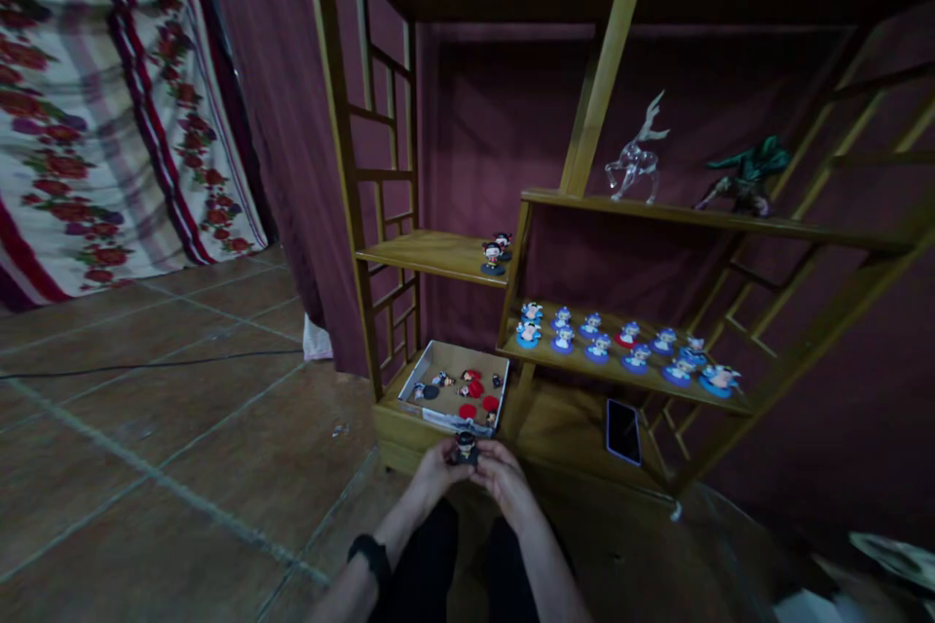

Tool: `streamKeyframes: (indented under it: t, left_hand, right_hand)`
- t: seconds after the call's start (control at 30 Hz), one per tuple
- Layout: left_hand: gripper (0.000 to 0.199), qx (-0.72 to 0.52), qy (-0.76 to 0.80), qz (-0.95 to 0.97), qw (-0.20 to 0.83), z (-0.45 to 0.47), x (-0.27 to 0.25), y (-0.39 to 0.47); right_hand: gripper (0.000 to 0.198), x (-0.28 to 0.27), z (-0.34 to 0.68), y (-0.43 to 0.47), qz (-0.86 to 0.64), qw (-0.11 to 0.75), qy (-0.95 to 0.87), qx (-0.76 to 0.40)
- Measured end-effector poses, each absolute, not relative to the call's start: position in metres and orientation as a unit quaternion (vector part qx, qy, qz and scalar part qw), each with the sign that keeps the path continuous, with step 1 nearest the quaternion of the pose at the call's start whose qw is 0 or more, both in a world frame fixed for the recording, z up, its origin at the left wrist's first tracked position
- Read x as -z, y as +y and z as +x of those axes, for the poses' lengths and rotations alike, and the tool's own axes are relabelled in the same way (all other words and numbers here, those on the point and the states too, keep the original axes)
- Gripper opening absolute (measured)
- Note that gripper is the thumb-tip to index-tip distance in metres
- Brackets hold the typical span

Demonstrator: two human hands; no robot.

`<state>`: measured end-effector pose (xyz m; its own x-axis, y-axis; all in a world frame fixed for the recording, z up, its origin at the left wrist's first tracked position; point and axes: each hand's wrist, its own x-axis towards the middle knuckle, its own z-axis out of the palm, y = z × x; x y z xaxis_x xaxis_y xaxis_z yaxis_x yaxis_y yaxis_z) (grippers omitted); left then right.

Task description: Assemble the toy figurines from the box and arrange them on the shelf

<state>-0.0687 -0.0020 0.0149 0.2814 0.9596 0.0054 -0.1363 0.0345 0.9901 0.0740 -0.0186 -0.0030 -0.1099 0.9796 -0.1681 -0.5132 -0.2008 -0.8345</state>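
Between my two hands is a small dark figurine (466,449) with a black head and a dark base, held upright in front of the box. The fingers of my left hand (435,473) close on its left side; those of my right hand (501,474) close on its right side. Just beyond them, a shallow open cardboard box (430,414) sits on the bottom shelf with several figurines and red and dark round bases lying in it. Two dark-haired figurines (492,258) stand at the right end of the shelf above the box.
Rows of small blue-and-white figurines (598,348) stand on the right middle shelf. Above them are a clear deer figure (634,161) and a dark green statue (749,173). A tablet or phone (622,430) lies on the lower right shelf. A cable (146,368) crosses the floor.
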Motion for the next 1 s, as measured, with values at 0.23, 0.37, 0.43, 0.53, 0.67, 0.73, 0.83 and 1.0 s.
streamKeyframes:
  t: [0.23, 0.37, 0.43, 0.53, 0.67, 0.73, 0.83, 1.0]
  left_hand:
    - [0.037, -0.421, 0.359, 0.493, 0.672, -0.072, -0.013, -0.003]
    - [0.036, -0.425, 0.341, 0.49, 0.681, -0.07, -0.011, -0.002]
    - [0.037, -0.433, 0.334, 0.488, 0.68, -0.07, -0.009, -0.001]
    - [0.046, -0.446, 0.335, 0.474, 0.682, -0.069, -0.005, 0.002]
    - [0.058, -0.457, 0.338, 0.453, 0.686, -0.069, 0.001, 0.004]
    - [0.059, -0.457, 0.339, 0.452, 0.687, -0.069, 0.002, 0.005]
    - [0.059, -0.458, 0.343, 0.456, 0.681, -0.069, 0.002, 0.005]
    - [0.04, -0.445, 0.354, 0.491, 0.66, -0.067, -0.003, 0.003]
  right_hand:
    - [0.037, -0.004, 0.083, -0.022, -0.403, 0.535, -0.308, -0.675]
    - [0.036, -0.004, 0.085, -0.022, -0.393, 0.539, -0.32, -0.672]
    - [0.036, -0.003, 0.085, -0.021, -0.395, 0.541, -0.324, -0.668]
    - [0.038, -0.001, 0.085, -0.019, -0.394, 0.547, -0.326, -0.663]
    - [0.039, -0.001, 0.084, -0.019, -0.382, 0.548, -0.334, -0.665]
    - [0.038, 0.0, 0.084, -0.018, -0.377, 0.548, -0.335, -0.667]
    - [0.037, 0.002, 0.085, -0.017, -0.373, 0.551, -0.333, -0.668]
    - [0.037, 0.003, 0.085, -0.017, -0.388, 0.555, -0.309, -0.667]
